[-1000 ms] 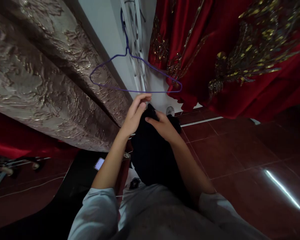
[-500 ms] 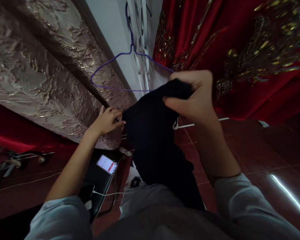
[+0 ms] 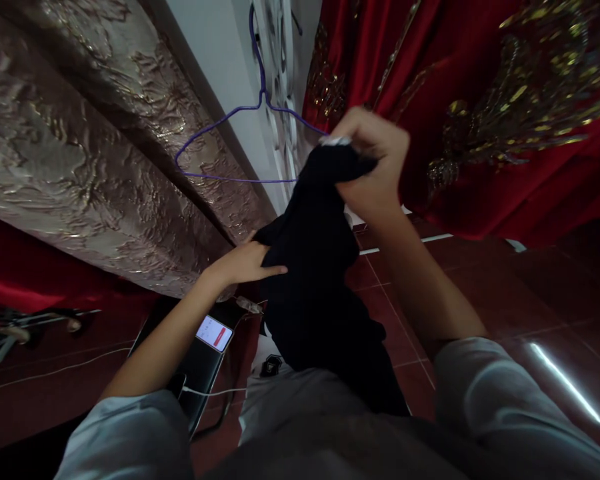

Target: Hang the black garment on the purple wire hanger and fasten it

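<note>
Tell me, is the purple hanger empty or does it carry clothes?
Empty: the hanger is bare wire; the black cloth is not on it but in the right hand.

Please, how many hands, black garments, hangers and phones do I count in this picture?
hands: 2, left hand and right hand
black garment: 1
purple wire hanger: 1
phone with lit screen: 1
Total: 5
</note>
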### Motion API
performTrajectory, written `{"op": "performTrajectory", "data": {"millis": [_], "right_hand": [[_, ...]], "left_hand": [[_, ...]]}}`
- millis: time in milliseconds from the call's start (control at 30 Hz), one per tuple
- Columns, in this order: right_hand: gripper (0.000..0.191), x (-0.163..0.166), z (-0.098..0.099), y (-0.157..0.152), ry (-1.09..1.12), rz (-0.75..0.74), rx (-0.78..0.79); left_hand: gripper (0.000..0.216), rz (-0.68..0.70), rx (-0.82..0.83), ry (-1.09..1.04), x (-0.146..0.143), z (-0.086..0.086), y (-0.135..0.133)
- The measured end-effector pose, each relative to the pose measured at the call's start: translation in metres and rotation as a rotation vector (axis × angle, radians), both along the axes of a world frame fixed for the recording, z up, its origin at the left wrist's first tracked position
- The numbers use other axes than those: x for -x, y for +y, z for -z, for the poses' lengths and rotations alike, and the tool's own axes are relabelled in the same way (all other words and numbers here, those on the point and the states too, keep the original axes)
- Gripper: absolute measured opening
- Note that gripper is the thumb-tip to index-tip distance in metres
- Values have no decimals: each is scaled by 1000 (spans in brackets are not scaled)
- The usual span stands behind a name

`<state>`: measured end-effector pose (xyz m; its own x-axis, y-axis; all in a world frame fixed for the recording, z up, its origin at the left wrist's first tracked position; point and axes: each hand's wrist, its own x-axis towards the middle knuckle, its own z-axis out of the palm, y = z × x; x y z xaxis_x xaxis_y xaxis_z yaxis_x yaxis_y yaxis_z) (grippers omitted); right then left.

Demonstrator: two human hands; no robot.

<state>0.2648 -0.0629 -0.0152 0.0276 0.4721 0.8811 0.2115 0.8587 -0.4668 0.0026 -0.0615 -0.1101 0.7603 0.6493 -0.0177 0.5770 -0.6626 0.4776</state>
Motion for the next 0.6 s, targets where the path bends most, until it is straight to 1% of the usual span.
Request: {"op": "performTrajectory", "data": {"millis": [33,67,100,167,267,300,367,433,500,567,600], "right_hand": [[19,-5,0,5,68,67,-5],[19,-7,2,11,112,110,21],[17,-6,8,18,123,122,80],[11,3,29,37,75,60,238],[21,23,70,64,-28,-93,442],[24,26,81,70,-62,-114,500],[27,22,96,76,-100,-62,575],[30,6,97,72,-109,76,583],[34,-13,87,62,-111,215,555],[39,-29,74,51,-126,296,535],[41,-34,68,47,-131,316,528]], "left_hand": [[41,-27,-11,51,9,1,4],[41,-72,-17,66,18,2,8],[41,-129,-26,50,28,0,11],[39,-220,-58,-31,42,-4,13],[36,-258,-126,-126,53,-9,12],[35,-274,-150,-143,56,-9,12],[32,-319,-178,-121,65,-4,11],[33,-370,-195,-55,79,2,12],[35,-410,-224,-34,92,5,12],[34,-447,-322,-118,98,0,12],[33,-470,-396,-197,96,-7,11]]}}
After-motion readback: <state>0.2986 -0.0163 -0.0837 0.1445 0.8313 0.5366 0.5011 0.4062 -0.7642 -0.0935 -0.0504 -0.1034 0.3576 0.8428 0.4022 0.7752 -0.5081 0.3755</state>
